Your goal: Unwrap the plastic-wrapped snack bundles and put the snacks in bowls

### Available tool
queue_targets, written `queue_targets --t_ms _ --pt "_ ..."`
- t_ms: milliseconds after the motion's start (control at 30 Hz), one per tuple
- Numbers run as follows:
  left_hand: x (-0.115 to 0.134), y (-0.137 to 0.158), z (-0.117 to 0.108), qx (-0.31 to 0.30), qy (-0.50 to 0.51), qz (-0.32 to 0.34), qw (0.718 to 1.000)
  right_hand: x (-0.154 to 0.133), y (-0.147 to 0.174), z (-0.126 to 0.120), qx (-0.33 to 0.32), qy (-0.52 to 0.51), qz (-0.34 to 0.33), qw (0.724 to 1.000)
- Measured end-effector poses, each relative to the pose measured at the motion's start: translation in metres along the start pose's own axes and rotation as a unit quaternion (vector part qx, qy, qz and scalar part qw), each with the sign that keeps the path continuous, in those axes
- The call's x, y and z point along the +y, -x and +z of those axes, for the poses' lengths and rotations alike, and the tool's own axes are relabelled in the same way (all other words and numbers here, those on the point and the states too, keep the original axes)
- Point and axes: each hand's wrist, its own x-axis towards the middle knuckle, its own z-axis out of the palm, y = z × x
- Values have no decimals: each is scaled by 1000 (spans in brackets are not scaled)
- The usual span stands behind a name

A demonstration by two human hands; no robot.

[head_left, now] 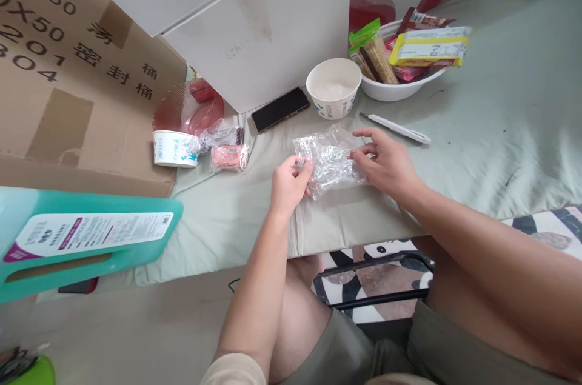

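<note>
A crumpled clear plastic bag [331,160] lies on the pale green cloth in front of me. My left hand [291,182] pinches its left edge between thumb and fingers. At the bag's right side is my right hand [382,160], its thumb and index finger close together on the plastic and the other fingers bent loosely. Just beyond the bag stands a white paper bowl [334,89] with something whitish inside. A white pen-like utility knife [396,127] rests on the cloth behind my right hand.
A black phone [280,110] lies left of the bowl. Wrapped snacks fill a white basin [391,91] at the back right. On the left are a small paper bowl [175,149], a pink packet [229,157], a cardboard box [82,70] and a green jug [150,245]. White boxes [291,27] stand behind.
</note>
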Motion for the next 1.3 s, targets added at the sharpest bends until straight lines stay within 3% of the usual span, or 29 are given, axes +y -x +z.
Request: queue_targets --t_ms 167,300,433,633,700,833,933,1033,1100,1167,1233,1300 --pt "6 5 -3 -84 57 6 995 5 -7 1 29 -12 -13 999" --pt "6 10 -9 -156 51 -53 985 2 -7 4 12 -73 -28 997" --pt "8 12 -19 -206 26 -89 974 0 -7 4 -20 -111 -1 994" --pt "13 10 -31 -286 -29 -126 949 3 -9 1 -24 69 -21 997" --pt "13 8 -32 -261 -26 -131 956 3 -9 0 -33 119 -40 992" --pt "9 1 -29 -110 1 -106 988 2 -9 1 -46 162 -62 984" --pt "6 -4 -25 -15 -2 -69 997 5 -9 3 -56 173 -70 981" --pt "2 -6 -22 15 -38 -41 998 10 -13 3 -49 176 -89 979" --pt "-2 -7 -23 15 -82 -30 996 14 -15 -1 -4 175 -121 977" --pt "-4 -7 -25 35 -132 -11 991 16 -14 -7 86 174 -172 966" --pt "-3 -7 -27 104 -178 29 978 16 -10 -11 170 170 -237 941" --pt "0 -4 -25 202 -205 94 953 14 -1 -10 175 166 -321 916"
